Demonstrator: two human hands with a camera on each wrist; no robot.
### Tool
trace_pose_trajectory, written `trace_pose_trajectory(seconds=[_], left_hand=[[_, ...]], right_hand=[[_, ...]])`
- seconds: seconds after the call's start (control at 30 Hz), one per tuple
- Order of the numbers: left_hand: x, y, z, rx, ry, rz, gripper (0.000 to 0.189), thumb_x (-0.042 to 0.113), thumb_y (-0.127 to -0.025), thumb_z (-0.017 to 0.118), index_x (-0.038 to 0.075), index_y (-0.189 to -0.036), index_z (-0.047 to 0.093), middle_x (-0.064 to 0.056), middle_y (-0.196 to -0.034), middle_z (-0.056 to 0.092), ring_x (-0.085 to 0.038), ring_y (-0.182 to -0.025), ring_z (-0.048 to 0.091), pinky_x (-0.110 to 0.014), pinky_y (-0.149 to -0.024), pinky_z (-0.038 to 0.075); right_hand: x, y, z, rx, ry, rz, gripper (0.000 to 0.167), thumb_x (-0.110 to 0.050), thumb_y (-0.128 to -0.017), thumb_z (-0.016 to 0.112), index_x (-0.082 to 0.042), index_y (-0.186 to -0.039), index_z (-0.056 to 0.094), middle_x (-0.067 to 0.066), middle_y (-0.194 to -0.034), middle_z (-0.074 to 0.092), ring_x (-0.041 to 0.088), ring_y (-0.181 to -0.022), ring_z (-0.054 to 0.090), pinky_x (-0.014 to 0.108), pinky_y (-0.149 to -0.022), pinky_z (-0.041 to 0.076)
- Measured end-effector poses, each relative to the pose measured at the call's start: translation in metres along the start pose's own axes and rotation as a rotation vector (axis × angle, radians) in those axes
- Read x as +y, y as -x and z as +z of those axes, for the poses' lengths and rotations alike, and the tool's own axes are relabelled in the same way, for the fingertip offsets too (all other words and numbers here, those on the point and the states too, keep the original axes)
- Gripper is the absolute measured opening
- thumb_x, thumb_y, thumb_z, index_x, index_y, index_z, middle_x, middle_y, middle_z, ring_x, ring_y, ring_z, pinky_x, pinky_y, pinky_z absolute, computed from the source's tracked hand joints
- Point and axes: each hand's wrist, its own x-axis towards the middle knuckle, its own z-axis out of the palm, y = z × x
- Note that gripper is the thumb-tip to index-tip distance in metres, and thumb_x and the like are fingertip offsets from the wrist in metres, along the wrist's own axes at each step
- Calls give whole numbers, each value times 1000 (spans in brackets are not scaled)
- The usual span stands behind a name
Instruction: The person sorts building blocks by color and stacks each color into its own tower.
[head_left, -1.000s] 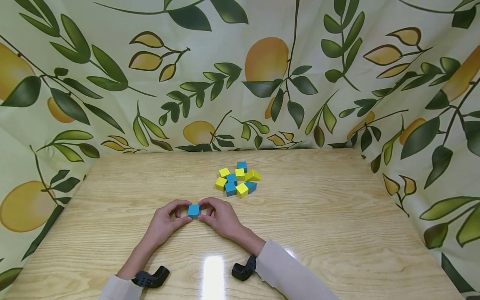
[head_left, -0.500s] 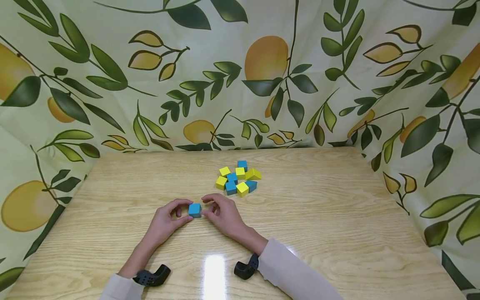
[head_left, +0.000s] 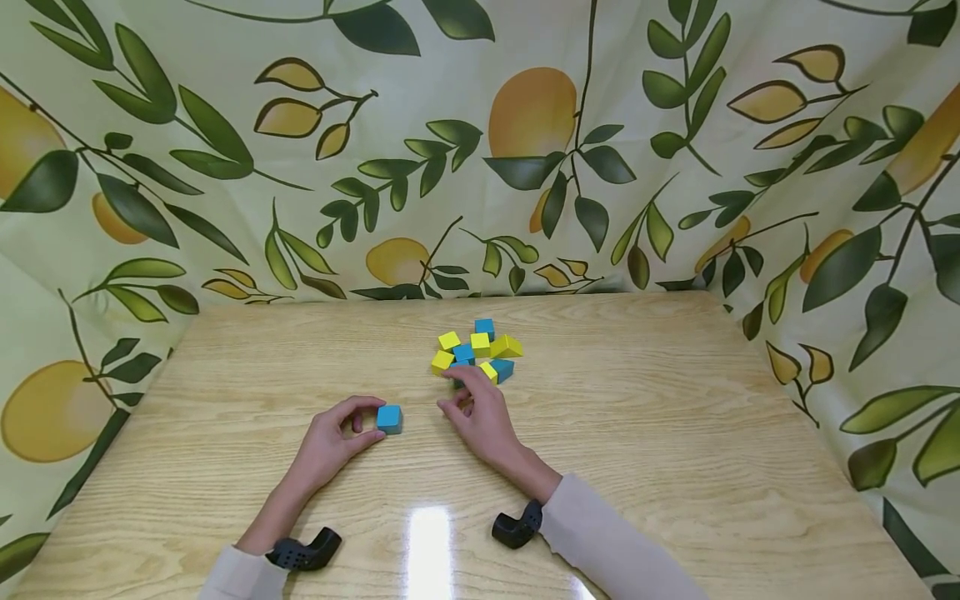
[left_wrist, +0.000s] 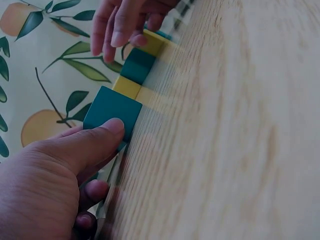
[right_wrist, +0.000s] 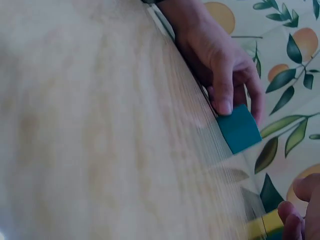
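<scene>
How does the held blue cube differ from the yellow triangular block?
The blue cube is square-sided; the yellow triangular block has a sloping side. The blue cube is pinched by the left hand, apart from the other blocks; the yellow triangular block lies close to them, unheld. Both rest on the table.

Bare tabletop [head_left: 660, 417] right of the right hand [head_left: 482, 415] leaves passage; just ahead of it, clustered yellow and blue blocks [head_left: 480, 345] stand in the way; leftward, the left hand [head_left: 328, 440] and its gripped blue cube [head_left: 389, 419] obstruct.
</scene>
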Motion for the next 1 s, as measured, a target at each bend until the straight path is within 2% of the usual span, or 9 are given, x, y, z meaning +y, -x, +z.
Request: trace_pose_trajectory(seconds=[0.2, 0.47, 0.57, 0.73, 1.0], left_hand=[[1, 0, -1, -2, 5, 0, 39, 13, -77, 80, 17, -113, 67, 2, -74, 51, -15, -68, 46, -26, -59, 36], [0, 0, 0, -7, 9, -7, 39, 13, -77, 80, 17, -114, 67, 1, -75, 50, -15, -68, 46, -26, -57, 35], [0, 0, 0, -7, 9, -8, 39, 13, -78, 80, 17, -114, 67, 1, -74, 50, -15, -68, 46, -26, -57, 35], [0, 0, 0, -7, 6, -5, 39, 13, -78, 80, 18, -114, 66, 2, -73, 50, -15, -68, 46, -26, -59, 36], [1, 0, 0, -9, 3, -18, 38, 14, -79, 80, 19, -114, 66, 2, -73, 51, -15, -68, 46, -26, -58, 36]], right_hand=[[8, -3, -7, 65, 24, 21, 43, -1, -83, 73, -2, -122, 57, 10, -119, 54, 11, -69, 61, 22, -59, 50], [10, -2, -7, 24, -34, 99, 45, 0, -88, 67, -3, -130, 52, 12, -130, 47, 6, -52, 59, 22, -50, 49], [10, -2, -6, 8, -76, 127, 47, 2, -88, 66, -2, -132, 50, 13, -132, 44, 7, -51, 59, 23, -45, 48], [9, -1, -6, -14, -118, 166, 49, 5, -88, 65, -2, -133, 48, 13, -134, 41, 9, -52, 60, 24, -44, 49], [10, -1, -5, -32, -114, 187, 49, 6, -88, 63, -3, -134, 48, 10, -133, 43, 8, -52, 59, 24, -45, 50]])
